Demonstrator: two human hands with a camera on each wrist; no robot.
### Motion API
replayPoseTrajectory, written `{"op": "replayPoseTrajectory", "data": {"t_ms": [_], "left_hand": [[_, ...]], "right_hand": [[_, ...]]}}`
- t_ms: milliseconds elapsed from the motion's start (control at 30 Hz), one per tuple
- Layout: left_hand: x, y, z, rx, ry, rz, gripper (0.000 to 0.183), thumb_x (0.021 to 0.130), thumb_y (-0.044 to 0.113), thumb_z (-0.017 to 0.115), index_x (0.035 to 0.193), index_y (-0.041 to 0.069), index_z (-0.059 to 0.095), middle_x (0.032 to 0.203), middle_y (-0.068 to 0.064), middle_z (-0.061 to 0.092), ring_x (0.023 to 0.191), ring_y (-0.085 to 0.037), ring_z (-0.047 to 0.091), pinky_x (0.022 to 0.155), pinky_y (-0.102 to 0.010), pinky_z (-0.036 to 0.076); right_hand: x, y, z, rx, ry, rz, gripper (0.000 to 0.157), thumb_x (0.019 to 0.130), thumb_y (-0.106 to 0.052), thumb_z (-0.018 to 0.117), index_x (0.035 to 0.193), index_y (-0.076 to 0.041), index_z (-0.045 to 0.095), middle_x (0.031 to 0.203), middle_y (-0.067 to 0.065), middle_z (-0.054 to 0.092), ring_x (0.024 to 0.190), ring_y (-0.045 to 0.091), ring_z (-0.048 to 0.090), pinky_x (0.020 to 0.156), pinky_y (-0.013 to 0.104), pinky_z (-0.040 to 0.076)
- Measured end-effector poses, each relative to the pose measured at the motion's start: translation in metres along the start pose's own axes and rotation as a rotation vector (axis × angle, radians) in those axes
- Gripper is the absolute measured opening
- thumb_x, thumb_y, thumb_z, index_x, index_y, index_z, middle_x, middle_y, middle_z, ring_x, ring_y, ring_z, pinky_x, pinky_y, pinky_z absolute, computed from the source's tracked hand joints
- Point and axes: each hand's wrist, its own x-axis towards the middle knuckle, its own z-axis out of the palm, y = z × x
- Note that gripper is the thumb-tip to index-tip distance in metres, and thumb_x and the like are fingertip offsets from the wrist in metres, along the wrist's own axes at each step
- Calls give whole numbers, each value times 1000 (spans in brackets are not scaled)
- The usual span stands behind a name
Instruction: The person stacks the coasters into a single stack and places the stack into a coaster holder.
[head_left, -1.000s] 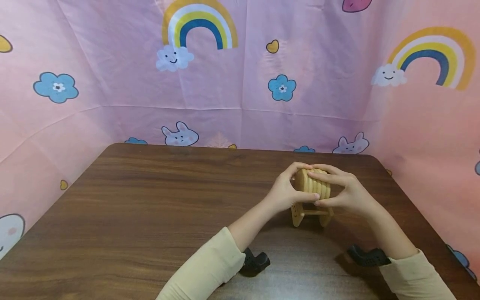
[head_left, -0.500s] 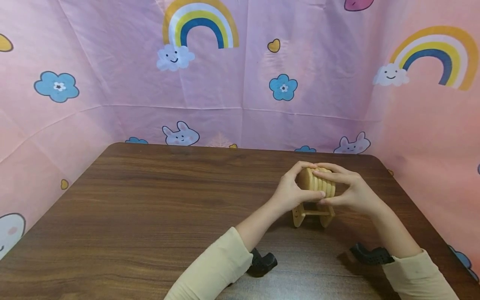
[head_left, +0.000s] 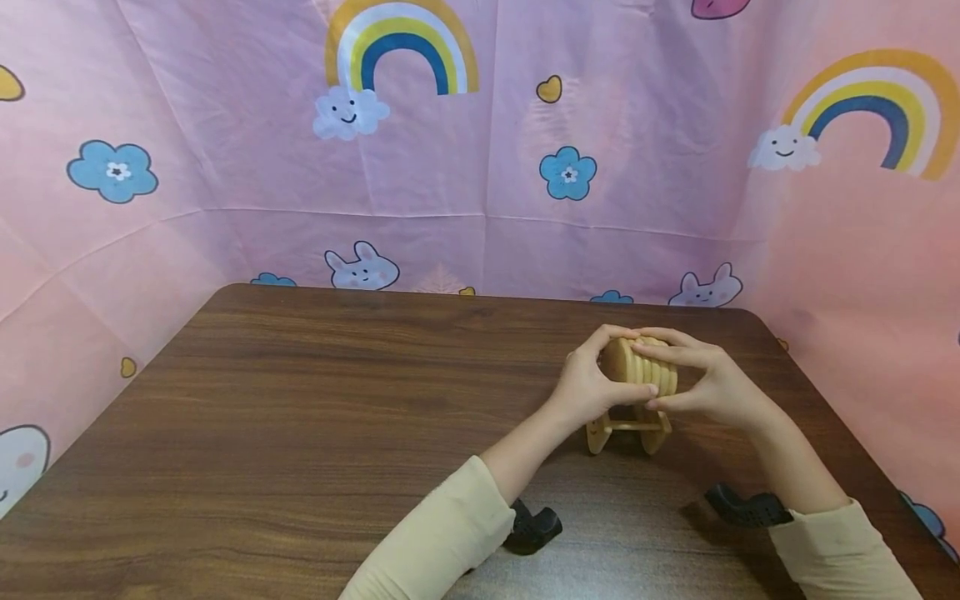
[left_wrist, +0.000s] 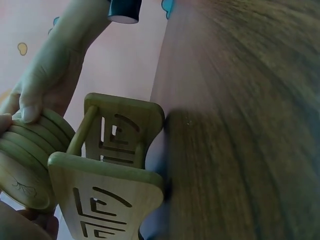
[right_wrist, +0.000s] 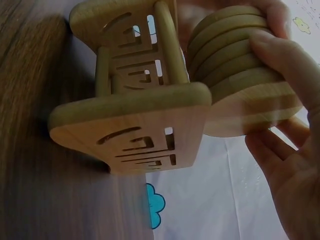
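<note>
In the head view, my left hand [head_left: 588, 387] and right hand [head_left: 716, 385] together grip a stack of round wooden coasters [head_left: 651, 372] from its two sides. Fingers lie over the top, and both thumbs press the near side. Several discs stand on edge, face to face. A leaf-like line drawing marks the end coaster [left_wrist: 25, 182] in the left wrist view. Just below the stack, a wooden coaster rack [head_left: 597, 435] stands on the table. Its side panels [right_wrist: 135, 135] have cut-out patterns, with round rods between them. Whether coasters and rack touch, I cannot tell.
The brown wooden table [head_left: 337, 433] stretches far to the left. Black wrist devices [head_left: 534, 529] hang under both forearms. A pink and purple printed cloth [head_left: 420, 183] encloses the back and sides, and the table's right edge lies near the right arm.
Both hands have shifted slightly to the right with the coaster stack between them. The rack stays almost in place. The grip looks the same.
</note>
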Motion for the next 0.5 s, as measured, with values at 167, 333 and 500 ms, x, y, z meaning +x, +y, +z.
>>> {"op": "replayPoseTrajectory", "data": {"t_ms": [167,333,500], "left_hand": [[-1,-3,1,27,4,-12,58,69,18,87,119,25,58,119,9,58,95,-10,57,75,-27,50],[-1,-5,1,120,7,-20,59,69,24,88,119,29,58,117,9,58,102,-12,51,77,-29,48],[-2,-8,2,213,5,-41,58,70,32,87,119,34,58,115,13,59,107,-13,43,87,-37,39]], "right_hand": [[-2,1,1,39,-9,9,72,59,12,84,126,3,60,136,21,47,129,14,42,99,21,36],[-5,2,2,45,-16,42,71,61,11,84,127,2,59,137,18,47,128,14,42,97,20,37],[-9,4,3,42,-18,54,71,62,12,83,127,3,59,137,19,47,127,13,43,96,20,38]]}}
